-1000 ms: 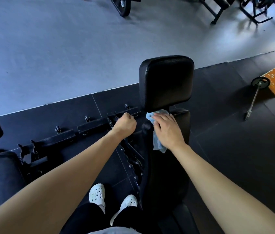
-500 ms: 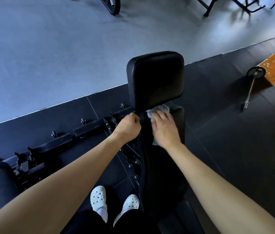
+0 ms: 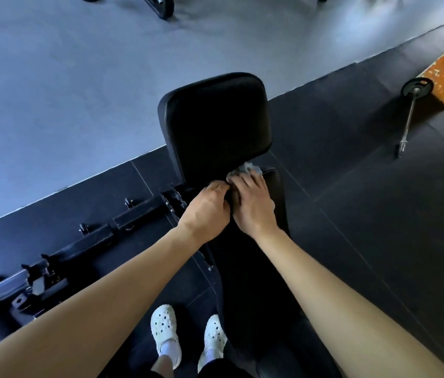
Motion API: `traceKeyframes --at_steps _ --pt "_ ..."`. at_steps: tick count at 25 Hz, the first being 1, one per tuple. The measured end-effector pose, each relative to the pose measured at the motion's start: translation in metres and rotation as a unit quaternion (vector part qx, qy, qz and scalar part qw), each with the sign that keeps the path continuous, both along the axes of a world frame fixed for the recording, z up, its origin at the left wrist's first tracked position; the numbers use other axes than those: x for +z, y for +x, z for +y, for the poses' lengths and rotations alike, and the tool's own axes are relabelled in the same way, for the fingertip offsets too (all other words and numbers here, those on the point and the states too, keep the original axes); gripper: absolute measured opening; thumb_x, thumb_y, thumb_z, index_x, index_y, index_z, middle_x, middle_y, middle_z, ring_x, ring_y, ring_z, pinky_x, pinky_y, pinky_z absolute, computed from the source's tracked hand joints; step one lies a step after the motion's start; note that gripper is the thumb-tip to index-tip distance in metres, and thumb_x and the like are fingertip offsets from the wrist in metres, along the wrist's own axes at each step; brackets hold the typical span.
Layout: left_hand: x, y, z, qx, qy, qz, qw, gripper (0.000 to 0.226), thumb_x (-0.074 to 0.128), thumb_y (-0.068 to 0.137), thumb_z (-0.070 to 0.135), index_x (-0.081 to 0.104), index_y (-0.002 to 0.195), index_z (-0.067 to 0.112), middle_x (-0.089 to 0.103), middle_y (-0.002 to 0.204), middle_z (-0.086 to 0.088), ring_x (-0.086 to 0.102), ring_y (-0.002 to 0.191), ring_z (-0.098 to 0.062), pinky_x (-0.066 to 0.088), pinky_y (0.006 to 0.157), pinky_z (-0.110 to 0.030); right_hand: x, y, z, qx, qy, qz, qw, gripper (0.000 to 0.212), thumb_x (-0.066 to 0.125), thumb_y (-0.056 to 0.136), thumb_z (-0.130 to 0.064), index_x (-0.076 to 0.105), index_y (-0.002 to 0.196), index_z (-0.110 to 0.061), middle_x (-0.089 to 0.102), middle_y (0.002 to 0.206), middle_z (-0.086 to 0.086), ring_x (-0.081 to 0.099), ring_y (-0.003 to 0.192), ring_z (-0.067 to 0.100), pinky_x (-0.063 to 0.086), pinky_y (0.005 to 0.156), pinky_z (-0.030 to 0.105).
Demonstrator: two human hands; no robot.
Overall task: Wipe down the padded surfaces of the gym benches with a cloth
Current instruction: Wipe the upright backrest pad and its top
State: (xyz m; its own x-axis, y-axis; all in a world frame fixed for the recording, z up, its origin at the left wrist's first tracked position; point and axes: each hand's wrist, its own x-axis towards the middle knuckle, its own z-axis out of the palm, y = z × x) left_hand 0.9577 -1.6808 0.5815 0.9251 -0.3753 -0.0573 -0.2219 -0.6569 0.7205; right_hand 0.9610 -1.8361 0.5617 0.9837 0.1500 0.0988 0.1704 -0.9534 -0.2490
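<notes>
A black gym bench stands in front of me, with a raised square pad and a long pad running toward me. A small light blue cloth lies bunched in the gap where the two pads meet. My right hand presses the cloth onto the long pad with straight fingers, and most of the cloth is hidden under them. Touching it on the left, my left hand has its fingers curled over the long pad's left edge by the gap.
A black metal rack lies on the floor left of the bench. A short bar with a weight plate lies on the dark mat at right. My white shoes stand beside the bench. Grey floor stretches beyond.
My left hand moved right from the rack side onto the pad's edge, next to my right hand. My right hand pushed the cloth further up into the gap, bunching it.
</notes>
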Motion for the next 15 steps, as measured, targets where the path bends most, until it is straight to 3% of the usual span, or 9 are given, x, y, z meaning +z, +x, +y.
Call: traceKeyframes --at_steps 2,4,6,9,10,12,15 --pt "0.004 0.004 -0.009 0.002 0.027 -0.010 1.000 0.039 0.045 0.099 0.010 0.058 0.136 0.010 0.059 0.130 -0.007 0.061 0.115 -0.027 0.050 0.100 -0.039 0.003 -0.003 -0.013 0.049 0.016 -0.016 0.999 0.042 0.038 0.099 -0.031 0.057 0.135 -0.020 0.058 0.135 0.000 0.042 0.137 0.027 0.028 0.119 0.047" --pt "0.009 0.008 -0.015 0.010 0.077 -0.022 0.997 0.037 0.047 0.102 0.015 0.058 0.138 0.013 0.059 0.133 -0.004 0.062 0.113 -0.026 0.051 0.095 -0.036 -0.002 0.012 -0.040 0.052 -0.020 -0.021 0.998 0.042 0.033 0.101 -0.034 0.058 0.133 -0.024 0.058 0.136 -0.002 0.045 0.134 0.026 0.030 0.117 0.048" --pt "0.013 0.010 -0.018 0.034 0.101 -0.018 0.994 0.037 0.050 0.104 0.020 0.058 0.140 0.017 0.060 0.135 0.000 0.067 0.106 -0.023 0.051 0.085 -0.029 -0.005 0.040 -0.066 -0.017 -0.010 0.010 1.000 0.042 0.029 0.103 -0.035 0.062 0.127 -0.024 0.060 0.133 -0.001 0.049 0.129 0.025 0.035 0.112 0.047" --pt "0.014 0.009 -0.025 0.085 0.101 -0.013 0.991 0.033 0.055 0.103 0.024 0.063 0.134 0.018 0.063 0.131 0.003 0.072 0.091 -0.021 0.051 0.074 -0.024 -0.014 0.057 -0.060 -0.085 0.055 0.021 0.995 0.029 0.043 0.096 -0.013 0.069 0.108 -0.006 0.069 0.111 0.014 0.062 0.107 0.037 0.049 0.089 0.052" --pt "0.014 0.008 -0.028 0.098 0.105 -0.017 0.989 0.031 0.057 0.101 0.022 0.066 0.131 0.018 0.065 0.129 0.003 0.071 0.095 -0.022 0.053 0.077 -0.028 -0.019 0.054 -0.052 -0.070 0.028 -0.002 0.997 0.027 0.044 0.094 -0.011 0.068 0.105 -0.008 0.068 0.109 0.013 0.061 0.107 0.038 0.049 0.090 0.054" --pt "0.013 0.007 -0.034 0.131 0.105 -0.020 0.986 0.029 0.060 0.097 0.018 0.070 0.124 0.018 0.068 0.124 0.003 0.067 0.105 -0.023 0.055 0.085 -0.036 -0.021 0.034 -0.042 -0.047 0.032 -0.034 0.998 0.029 0.038 0.100 -0.024 0.065 0.109 -0.021 0.063 0.120 0.002 0.050 0.122 0.033 0.036 0.108 0.056" --pt "0.016 0.006 -0.043 0.173 0.117 -0.014 0.978 0.027 0.062 0.094 0.016 0.073 0.119 0.020 0.070 0.118 0.005 0.065 0.106 -0.022 0.053 0.084 -0.035 -0.018 0.021 -0.060 0.023 0.068 -0.063 0.995 0.025 0.037 0.105 -0.032 0.056 0.121 -0.030 0.056 0.127 -0.008 0.043 0.132 0.024 0.026 0.118 0.050"
